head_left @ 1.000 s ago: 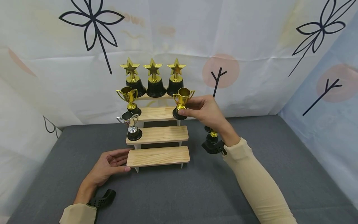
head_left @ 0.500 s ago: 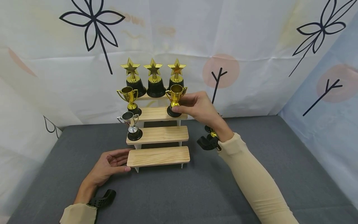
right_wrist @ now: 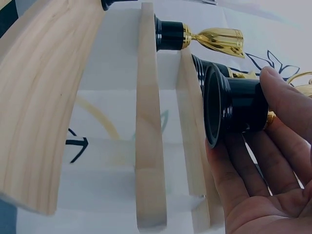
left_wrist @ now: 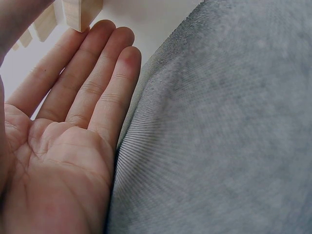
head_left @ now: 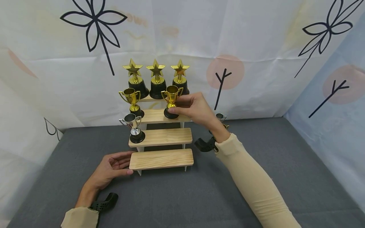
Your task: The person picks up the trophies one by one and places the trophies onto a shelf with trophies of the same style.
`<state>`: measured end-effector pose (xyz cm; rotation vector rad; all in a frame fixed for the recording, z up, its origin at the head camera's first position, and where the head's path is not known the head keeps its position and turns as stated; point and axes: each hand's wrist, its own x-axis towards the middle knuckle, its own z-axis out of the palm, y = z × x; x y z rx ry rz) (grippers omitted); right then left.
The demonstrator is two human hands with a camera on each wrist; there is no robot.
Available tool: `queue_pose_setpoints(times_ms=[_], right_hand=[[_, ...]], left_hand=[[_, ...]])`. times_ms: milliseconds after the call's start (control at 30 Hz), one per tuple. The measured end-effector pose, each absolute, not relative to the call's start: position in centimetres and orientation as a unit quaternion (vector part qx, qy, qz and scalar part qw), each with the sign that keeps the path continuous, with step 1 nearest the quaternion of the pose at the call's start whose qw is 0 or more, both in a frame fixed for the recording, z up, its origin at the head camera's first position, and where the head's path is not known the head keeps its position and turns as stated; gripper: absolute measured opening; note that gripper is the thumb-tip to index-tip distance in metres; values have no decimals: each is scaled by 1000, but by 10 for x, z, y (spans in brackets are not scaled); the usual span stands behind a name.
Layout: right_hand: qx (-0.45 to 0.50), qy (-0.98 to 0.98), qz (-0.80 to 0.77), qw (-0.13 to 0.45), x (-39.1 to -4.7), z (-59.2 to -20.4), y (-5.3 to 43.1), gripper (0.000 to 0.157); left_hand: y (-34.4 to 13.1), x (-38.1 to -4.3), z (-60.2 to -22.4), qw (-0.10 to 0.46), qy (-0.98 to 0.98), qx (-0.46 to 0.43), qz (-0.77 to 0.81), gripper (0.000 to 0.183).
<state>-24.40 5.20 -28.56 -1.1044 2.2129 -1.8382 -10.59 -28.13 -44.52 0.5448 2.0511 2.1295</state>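
My right hand (head_left: 195,107) pinches a gold trophy cup (head_left: 172,95) near its black base, over the third step up of a wooden tiered stand (head_left: 161,160). In the right wrist view the hollow underside of the black base (right_wrist: 229,107) faces the camera, with the thumb and fingers around it. My left hand (head_left: 109,167) is at the left end of the lowest step, fingers fairly straight and the palm holding nothing. Another gold cup (head_left: 131,98) stands at the left of the third step, and a silver cup (head_left: 134,126) at the left of the second.
Three gold star trophies (head_left: 156,79) line the top step. Beyond my right wrist, a silver cup (head_left: 220,117) and part of another trophy stand on the grey cloth (head_left: 256,136), partly hidden by the arm. A patterned white backdrop (head_left: 256,85) rises behind.
My right hand has carried the gold cup leftward, from the right end of the third step toward its middle. The left hand has stayed in place.
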Motion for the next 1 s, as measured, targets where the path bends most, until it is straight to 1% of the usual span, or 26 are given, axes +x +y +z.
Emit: queue_pose_setpoints(times_ms=[433,700,1000], right_hand=[[-353,713,-605,40,-246,-293,36,28],[-345,717,-604,42,-247,-295,26,31],[-343,724,-598,29,-250,-300,19,32]], left_hand=[[-281,-106,-443,66,684,176,705,68],[-282,-106,-444,67,686,172,704,68],[-282,-106,-444,67,686,172,704,68]])
